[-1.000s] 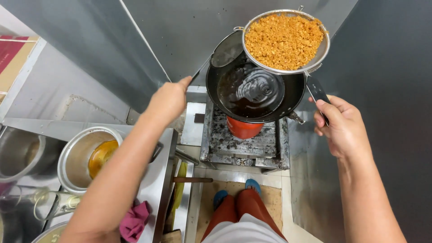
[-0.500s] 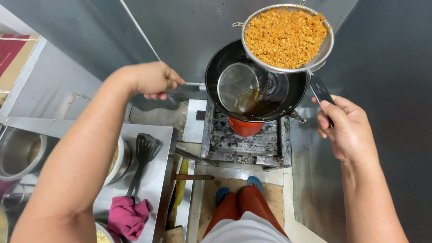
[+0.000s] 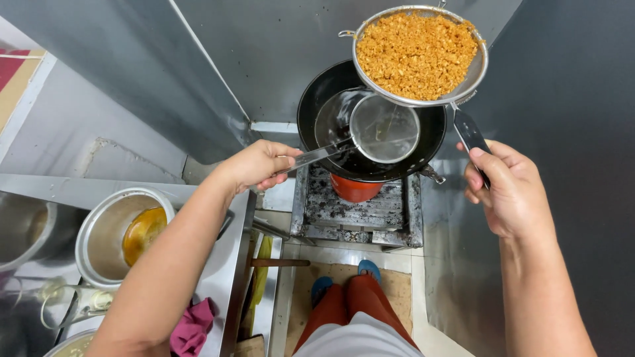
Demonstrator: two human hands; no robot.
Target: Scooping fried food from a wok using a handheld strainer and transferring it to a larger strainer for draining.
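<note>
Head view: the left hand [image 3: 254, 165], which a moment ago was over the left counter, now grips a ladle [image 3: 383, 129] by its handle, bowl over the black wok [image 3: 370, 122]; the right hand [image 3: 506, 188] keeps its fingers wrapped on the strainer [image 3: 418, 56] of golden fried crumbs, held above the wok's far rim; draining goes on.

The strainer [image 3: 417, 56] hides the far side of the black pan [image 3: 317, 106]. The picture's edge cuts off a pot [image 3: 20, 228] at left. The pan hides most of the red burner [image 3: 354, 190].

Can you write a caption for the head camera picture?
Right hand holds a strainer of golden crumbs over a black wok; left hand dips a ladle.
</note>
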